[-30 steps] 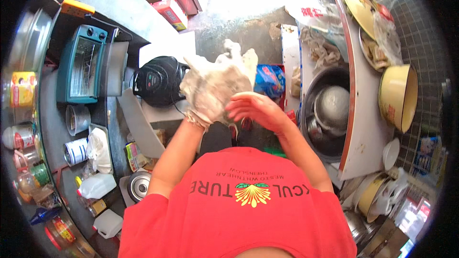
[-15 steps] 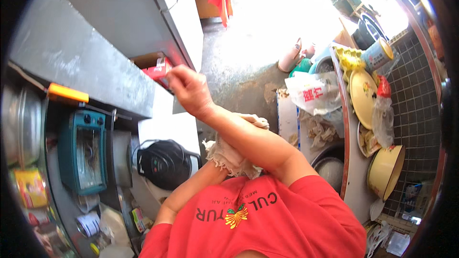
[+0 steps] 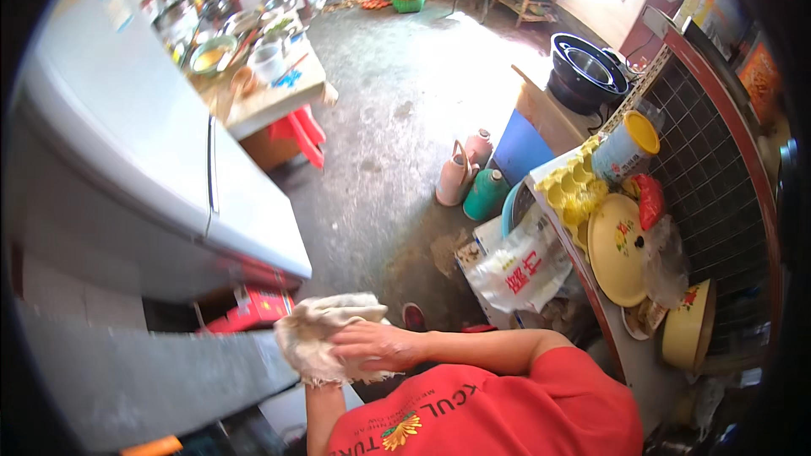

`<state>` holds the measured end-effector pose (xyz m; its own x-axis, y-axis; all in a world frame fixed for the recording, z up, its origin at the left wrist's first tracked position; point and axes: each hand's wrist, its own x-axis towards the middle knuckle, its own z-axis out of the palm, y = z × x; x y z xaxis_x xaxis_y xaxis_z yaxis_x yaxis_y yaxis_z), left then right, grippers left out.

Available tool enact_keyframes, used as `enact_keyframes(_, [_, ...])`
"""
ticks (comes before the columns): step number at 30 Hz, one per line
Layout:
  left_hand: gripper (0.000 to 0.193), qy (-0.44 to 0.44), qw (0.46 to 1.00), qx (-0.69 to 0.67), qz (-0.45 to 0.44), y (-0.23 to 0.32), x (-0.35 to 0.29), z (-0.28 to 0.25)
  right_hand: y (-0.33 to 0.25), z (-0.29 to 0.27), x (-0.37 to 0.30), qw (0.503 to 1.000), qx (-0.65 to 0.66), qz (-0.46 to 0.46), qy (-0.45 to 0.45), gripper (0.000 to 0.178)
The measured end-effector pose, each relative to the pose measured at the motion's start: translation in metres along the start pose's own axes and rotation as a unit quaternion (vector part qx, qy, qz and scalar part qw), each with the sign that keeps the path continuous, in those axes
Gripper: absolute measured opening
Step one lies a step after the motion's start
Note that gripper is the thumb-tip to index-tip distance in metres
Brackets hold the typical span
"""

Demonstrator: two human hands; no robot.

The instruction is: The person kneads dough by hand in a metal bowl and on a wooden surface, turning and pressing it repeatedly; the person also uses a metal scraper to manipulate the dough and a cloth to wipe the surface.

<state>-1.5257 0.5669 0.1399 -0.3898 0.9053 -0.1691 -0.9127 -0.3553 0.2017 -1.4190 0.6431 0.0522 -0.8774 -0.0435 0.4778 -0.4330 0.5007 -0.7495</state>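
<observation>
Right hand (image 3: 376, 346) has come down & back onto the cloth (image 3: 306, 344), vs. up & out ahead in the prev. view. From where I'm standing, its fingers lie nearly straight across the fabric, not clenched. Left hand is hidden under the folds, w/ only the left forearm (image 3: 325, 409) showing below, so can't tell if it's gripping. The cloth sits bunched up near the edge of the gray counter (image 3: 152, 371), w/ the red box (image 3: 258, 308) beyond it.

Handling-wise: prob. light & v. soft, likely limp wherever it's unsupported. Nothing to break, tho the ragged edge might snag. Prob. not slippery either, b/c it looks rough; damp or dry, can't tell. Best hold IMO: a full fistful thru the thick middle folds. That ragged edge is a poor spot, since loose threads could give.
</observation>
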Motion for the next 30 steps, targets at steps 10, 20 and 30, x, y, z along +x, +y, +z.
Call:
enact_keyframes(10, [0.03,-0.161,0.426,0.815,0.359,-0.016,0.194,-0.037,0.188,-0.104,0.094,0.699,0.597,0.372,0.13,0.025])
enact_keyframes(20, [0.04,-0.166,0.354,0.825,0.407,0.079,0.41,-0.062,0.29,-0.168,0.265,0.172,0.772,-0.592,-0.154,0.015])
enact_keyframes(30, [0.018,-0.095,0.938,0.104,-0.317,0.071,0.636,-0.108,0.411,-0.405,0.227,0.609,0.721,0.273,0.185,0.04])
